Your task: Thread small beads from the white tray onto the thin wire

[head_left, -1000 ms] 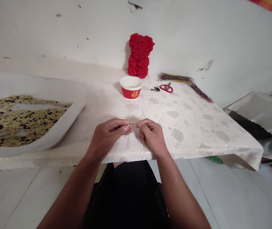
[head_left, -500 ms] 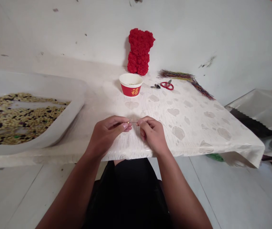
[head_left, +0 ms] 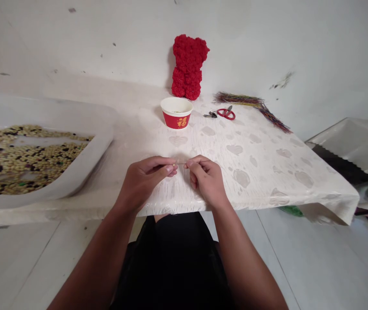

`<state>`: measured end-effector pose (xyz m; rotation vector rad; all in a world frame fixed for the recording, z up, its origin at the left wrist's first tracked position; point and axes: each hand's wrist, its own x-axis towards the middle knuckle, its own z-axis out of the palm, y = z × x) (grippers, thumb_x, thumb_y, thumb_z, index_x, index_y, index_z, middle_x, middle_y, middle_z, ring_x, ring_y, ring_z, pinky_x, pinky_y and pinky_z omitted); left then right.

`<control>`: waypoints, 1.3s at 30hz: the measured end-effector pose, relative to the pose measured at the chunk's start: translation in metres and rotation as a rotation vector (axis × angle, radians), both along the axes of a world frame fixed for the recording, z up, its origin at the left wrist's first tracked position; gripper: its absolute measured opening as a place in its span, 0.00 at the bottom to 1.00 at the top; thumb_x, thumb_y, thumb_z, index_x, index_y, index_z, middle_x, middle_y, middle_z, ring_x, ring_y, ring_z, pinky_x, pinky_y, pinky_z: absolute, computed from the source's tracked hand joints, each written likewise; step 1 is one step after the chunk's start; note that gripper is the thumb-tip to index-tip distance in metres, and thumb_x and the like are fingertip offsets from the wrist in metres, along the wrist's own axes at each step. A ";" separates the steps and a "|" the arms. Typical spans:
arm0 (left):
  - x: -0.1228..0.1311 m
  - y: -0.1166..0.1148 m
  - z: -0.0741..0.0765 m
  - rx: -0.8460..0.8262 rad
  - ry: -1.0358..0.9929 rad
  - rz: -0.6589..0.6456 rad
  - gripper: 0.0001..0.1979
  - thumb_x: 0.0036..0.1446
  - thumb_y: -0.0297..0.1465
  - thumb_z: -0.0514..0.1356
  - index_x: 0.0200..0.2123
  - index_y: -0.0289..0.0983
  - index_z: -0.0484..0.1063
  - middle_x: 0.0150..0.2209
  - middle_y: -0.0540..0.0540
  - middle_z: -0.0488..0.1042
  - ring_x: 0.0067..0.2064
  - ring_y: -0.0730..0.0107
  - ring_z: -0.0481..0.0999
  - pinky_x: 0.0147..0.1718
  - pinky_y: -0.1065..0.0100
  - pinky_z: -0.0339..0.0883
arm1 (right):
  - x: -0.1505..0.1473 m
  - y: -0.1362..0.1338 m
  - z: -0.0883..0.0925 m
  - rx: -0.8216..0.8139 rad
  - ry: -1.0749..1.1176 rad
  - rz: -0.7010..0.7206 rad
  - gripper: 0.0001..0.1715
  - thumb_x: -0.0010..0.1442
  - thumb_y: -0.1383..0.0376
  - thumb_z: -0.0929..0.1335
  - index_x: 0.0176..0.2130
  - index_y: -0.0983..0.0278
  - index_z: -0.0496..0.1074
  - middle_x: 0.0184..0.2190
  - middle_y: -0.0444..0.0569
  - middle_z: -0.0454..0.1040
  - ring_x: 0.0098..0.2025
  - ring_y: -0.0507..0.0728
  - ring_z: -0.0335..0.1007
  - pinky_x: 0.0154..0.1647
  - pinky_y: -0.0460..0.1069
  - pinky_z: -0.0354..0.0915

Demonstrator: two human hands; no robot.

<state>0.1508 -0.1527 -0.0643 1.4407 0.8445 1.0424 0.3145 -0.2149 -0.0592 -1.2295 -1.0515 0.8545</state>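
Note:
Near the table's front edge, my left hand (head_left: 146,178) pinches a small pale yellow bead (head_left: 174,165) between thumb and forefinger. My right hand (head_left: 207,177) is closed on a thin dark wire (head_left: 181,163), which spans the short gap between the two hands. Whether the wire passes through the bead is too small to tell. Beyond my hands stands a red and white paper bowl (head_left: 176,113) with a gold character on it and some small bits inside.
A white tray (head_left: 101,144) of pale and dark beads lies at the left. A red rose bear (head_left: 189,68) stands behind the bowl. Red-handled scissors (head_left: 226,113), a small dark metal tool (head_left: 211,115) and a bundle of coloured wires (head_left: 240,100) lie at the back right.
Both hands stay in nearly the same place and grip. The bead shows less between my left fingertips, and the view has shifted slightly.

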 end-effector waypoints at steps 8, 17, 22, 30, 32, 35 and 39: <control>0.000 0.000 0.000 0.006 0.035 0.013 0.11 0.51 0.38 0.70 0.38 0.42 0.83 0.34 0.48 0.83 0.38 0.62 0.83 0.45 0.61 0.77 | 0.000 -0.001 0.000 -0.007 -0.015 -0.006 0.12 0.63 0.61 0.68 0.29 0.62 0.74 0.13 0.37 0.60 0.16 0.48 0.53 0.19 0.46 0.52; 0.000 0.000 0.001 -0.014 0.028 0.001 0.11 0.52 0.37 0.71 0.38 0.41 0.82 0.34 0.49 0.83 0.37 0.64 0.83 0.43 0.64 0.77 | 0.000 0.000 0.000 -0.011 -0.018 0.008 0.12 0.63 0.60 0.69 0.29 0.62 0.74 0.14 0.37 0.61 0.16 0.48 0.55 0.19 0.45 0.52; 0.000 0.000 0.001 -0.004 0.040 -0.006 0.10 0.52 0.37 0.70 0.37 0.41 0.82 0.33 0.49 0.83 0.36 0.65 0.83 0.42 0.63 0.78 | 0.000 0.001 0.000 -0.013 -0.032 0.055 0.12 0.63 0.60 0.70 0.29 0.62 0.75 0.15 0.37 0.62 0.17 0.48 0.57 0.20 0.46 0.54; 0.001 0.000 0.003 -0.007 0.056 -0.010 0.11 0.50 0.38 0.71 0.37 0.41 0.82 0.34 0.48 0.83 0.35 0.65 0.82 0.40 0.65 0.77 | 0.000 0.001 0.001 -0.005 -0.003 0.113 0.12 0.62 0.58 0.70 0.29 0.62 0.75 0.16 0.37 0.63 0.17 0.49 0.59 0.21 0.46 0.56; 0.001 0.000 0.003 0.006 0.062 -0.007 0.11 0.51 0.39 0.71 0.36 0.40 0.82 0.33 0.48 0.82 0.35 0.65 0.82 0.39 0.65 0.77 | 0.001 0.001 0.001 -0.005 0.005 0.109 0.12 0.63 0.58 0.70 0.30 0.62 0.75 0.16 0.37 0.63 0.17 0.49 0.58 0.21 0.46 0.56; 0.002 0.000 0.003 0.032 0.068 -0.007 0.08 0.53 0.37 0.69 0.34 0.40 0.81 0.30 0.49 0.81 0.34 0.66 0.81 0.38 0.66 0.75 | 0.001 0.001 0.001 -0.006 0.006 0.105 0.12 0.63 0.59 0.70 0.30 0.62 0.75 0.16 0.37 0.63 0.17 0.48 0.58 0.21 0.46 0.56; 0.002 0.000 0.002 0.071 0.115 -0.019 0.07 0.54 0.37 0.68 0.33 0.40 0.81 0.28 0.50 0.80 0.32 0.68 0.79 0.35 0.68 0.73 | 0.000 0.001 0.002 -0.012 -0.051 0.161 0.18 0.65 0.57 0.69 0.25 0.62 0.71 0.16 0.38 0.63 0.19 0.49 0.59 0.24 0.47 0.58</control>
